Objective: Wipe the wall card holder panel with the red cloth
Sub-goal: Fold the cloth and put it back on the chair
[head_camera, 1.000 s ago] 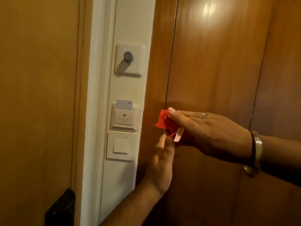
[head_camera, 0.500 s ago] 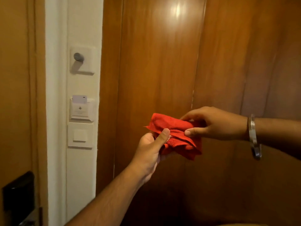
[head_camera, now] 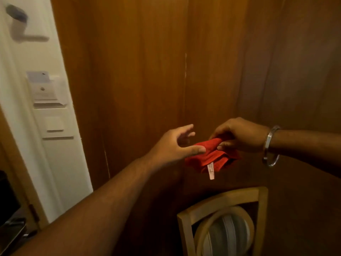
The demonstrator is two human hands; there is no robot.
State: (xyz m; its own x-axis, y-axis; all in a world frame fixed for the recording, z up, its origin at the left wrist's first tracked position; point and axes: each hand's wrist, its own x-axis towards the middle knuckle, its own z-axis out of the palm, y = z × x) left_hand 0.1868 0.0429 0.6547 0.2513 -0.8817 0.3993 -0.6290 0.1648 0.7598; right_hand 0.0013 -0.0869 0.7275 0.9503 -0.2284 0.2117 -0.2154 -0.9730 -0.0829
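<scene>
The red cloth (head_camera: 212, 157) is bunched in front of the wooden wall, a white label hanging from its lower edge. My right hand (head_camera: 239, 137) pinches its top fold between thumb and fingers. My left hand (head_camera: 175, 145) is beside the cloth on its left, fingers spread, with the thumb tip touching the cloth's edge and nothing gripped. The white card holder panel (head_camera: 46, 89), with a key card standing in its slot, is on the white wall strip at far left, well away from both hands.
Below the card holder is a white light switch (head_camera: 55, 124), above it a round dark knob (head_camera: 15, 13). Wooden panelling (head_camera: 129, 71) fills the centre and right. A wooden chair back (head_camera: 221, 218) stands at bottom right. A dark door handle (head_camera: 11, 228) is at bottom left.
My left hand has let go of the cloth and opened. The view has swung right and down, so the card holder sits further left and a chair has come into view.
</scene>
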